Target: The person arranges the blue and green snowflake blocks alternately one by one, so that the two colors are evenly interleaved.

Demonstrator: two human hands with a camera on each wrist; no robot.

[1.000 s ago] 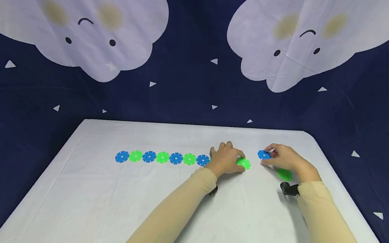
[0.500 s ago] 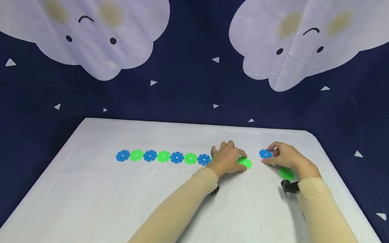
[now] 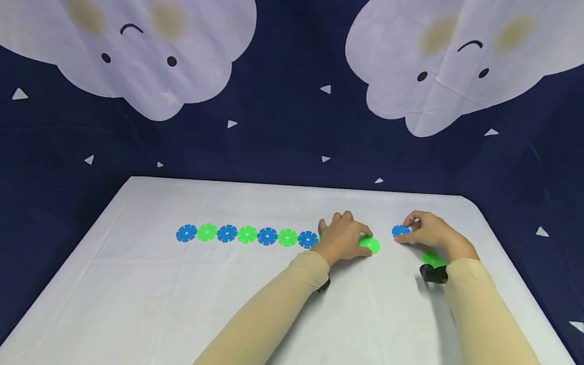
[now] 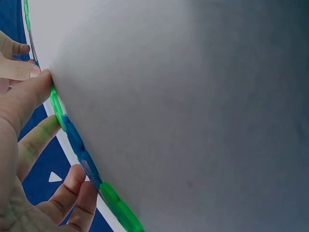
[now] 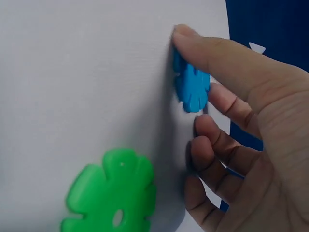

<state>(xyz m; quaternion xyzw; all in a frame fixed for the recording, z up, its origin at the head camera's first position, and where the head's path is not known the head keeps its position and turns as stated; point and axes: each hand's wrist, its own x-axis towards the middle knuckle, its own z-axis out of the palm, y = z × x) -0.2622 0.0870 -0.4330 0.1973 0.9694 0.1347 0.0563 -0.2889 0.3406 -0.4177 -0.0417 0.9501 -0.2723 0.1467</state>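
My left hand (image 3: 342, 239) lies over the right part of a row of flower-shaped plastic discs. Its thumb and index finger span the green disc (image 3: 370, 245) at the row's right end, holding it by opposite edges. Seen from the left wrist, the row runs edge-on past the fingers, with a blue disc (image 4: 73, 134) beside the green one. To the right, my right hand (image 3: 434, 234) pinches a separate blue disc (image 5: 192, 86) between thumb and index finger, its other fingers loosely curled. A loose green disc (image 5: 115, 193) lies on the table near the right wrist.
Alternating blue and green discs continue leftward to a blue end disc (image 3: 186, 233). All lie on a white-covered table (image 3: 130, 307). Behind stands a dark blue cloth (image 3: 286, 124) with cloud shapes and small white triangles.
The view has shifted slightly. My right hand has tilted the blue disc a little, with its thumb now covering more of it. My left hand has stayed on the row's right end.
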